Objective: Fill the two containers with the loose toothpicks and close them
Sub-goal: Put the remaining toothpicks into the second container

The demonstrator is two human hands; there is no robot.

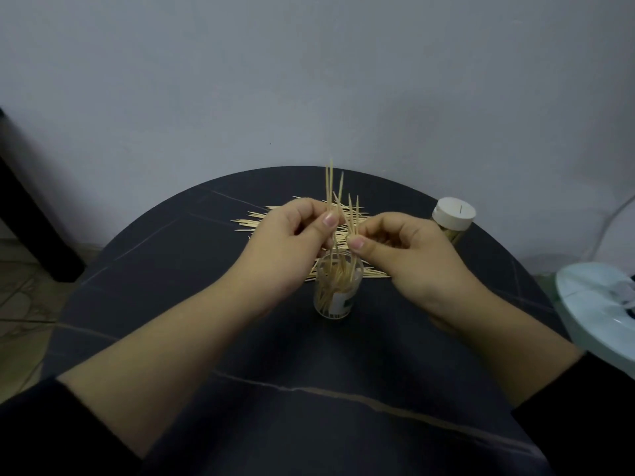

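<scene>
A clear open container [336, 290] with a label stands upright in the middle of the dark round table [206, 290], partly filled with toothpicks. Right above its mouth, my left hand [288, 235] and my right hand [405, 255] each pinch a bunch of upright toothpicks [338, 201] whose lower ends reach into the container. Loose toothpicks [254, 219] lie spread on the table behind the hands. A second container [453, 218] with a white lid on stands at the right rear, toothpicks showing inside it.
A pale round object [598, 310] overlaps the table's right edge. A dark furniture piece [31, 214] stands on the floor at left. A plain wall rises just behind the table.
</scene>
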